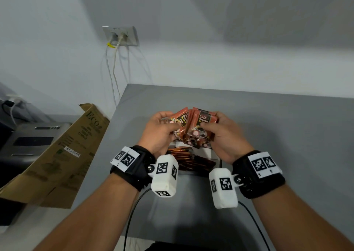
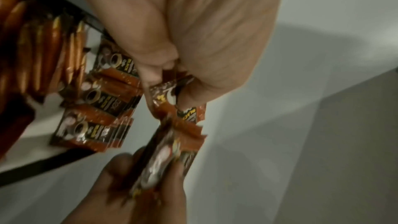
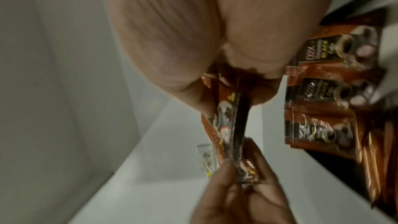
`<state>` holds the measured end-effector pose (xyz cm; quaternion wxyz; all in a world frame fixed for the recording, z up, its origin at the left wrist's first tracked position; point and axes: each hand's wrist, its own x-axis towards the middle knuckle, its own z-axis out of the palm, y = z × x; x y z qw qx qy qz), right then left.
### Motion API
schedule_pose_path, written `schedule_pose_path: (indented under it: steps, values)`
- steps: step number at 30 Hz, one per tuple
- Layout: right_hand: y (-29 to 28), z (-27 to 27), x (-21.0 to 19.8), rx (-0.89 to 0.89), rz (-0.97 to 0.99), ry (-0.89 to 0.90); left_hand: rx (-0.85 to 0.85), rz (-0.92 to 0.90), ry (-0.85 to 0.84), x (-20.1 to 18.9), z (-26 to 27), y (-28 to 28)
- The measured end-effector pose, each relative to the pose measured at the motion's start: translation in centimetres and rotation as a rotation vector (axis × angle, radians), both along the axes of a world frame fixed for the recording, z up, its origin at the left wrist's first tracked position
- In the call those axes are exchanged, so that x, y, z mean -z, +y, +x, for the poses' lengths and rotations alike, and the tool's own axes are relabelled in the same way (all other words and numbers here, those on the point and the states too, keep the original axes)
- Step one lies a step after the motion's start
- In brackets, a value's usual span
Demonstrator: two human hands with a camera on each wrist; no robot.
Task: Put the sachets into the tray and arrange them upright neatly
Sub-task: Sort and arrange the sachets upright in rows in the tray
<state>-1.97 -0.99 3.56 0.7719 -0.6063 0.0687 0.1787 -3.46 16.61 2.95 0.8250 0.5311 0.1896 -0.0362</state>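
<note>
My left grip (image 1: 160, 130) and right grip (image 1: 225, 135) each pinch several sachets (image 1: 199, 125) above the tray (image 1: 207, 152); exact count unclear.

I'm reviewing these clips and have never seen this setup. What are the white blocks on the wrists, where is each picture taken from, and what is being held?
No machine here: a person works bare-handed. The white blocks are wrist cameras; the large picture comes from a head camera, the two blurry ones look along each hand. The left hand and right hand each have a grip on a bunch of red coffee sachets, held above a grey table. Below them sits a tray already holding sachets. A cardboard box leans at the left.
</note>
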Motion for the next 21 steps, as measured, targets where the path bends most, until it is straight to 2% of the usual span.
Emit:
schedule_pose_path:
  steps: [4, 6, 8, 12, 14, 16, 18, 21]
  values:
    - [0.0, -0.3, -0.2, -0.037, -0.362, -0.294, 0.057, -0.225, 0.062, 0.1, -0.4, -0.7]
    - [-0.2, -0.4, -0.4, -0.06, -0.438, -0.379, 0.109, -0.313, 0.09, 0.0, -0.6, -0.8]
    - [0.2, -0.7, -0.4, -0.098, -0.495, -0.416, 0.202, -0.356, 0.083, -0.4, -0.8, -1.1]
    - [1.3, -1.3, -0.3, -0.162, -0.828, -0.612, 0.34, -0.338, 0.086, -0.8, -1.0, -1.7]
    - [1.0, -1.4, -0.6, -0.23, -0.842, -0.611, 0.352, -0.35, 0.086, -0.5, -1.1, -1.8]
    - [0.3, -1.3, -1.4, -0.365, -0.753, -0.603, 0.298, -0.398, 0.069, -0.3, -1.1, -1.7]
    - [0.2, -1.0, -2.0, -0.471, -0.784, -0.678, 0.32, -0.442, 0.035, -0.6, -1.1, -1.8]
    - [0.8, -0.5, -2.2, -0.457, -0.859, -0.739, 0.369, -0.449, 0.005, -1.1, -1.3, -1.7]
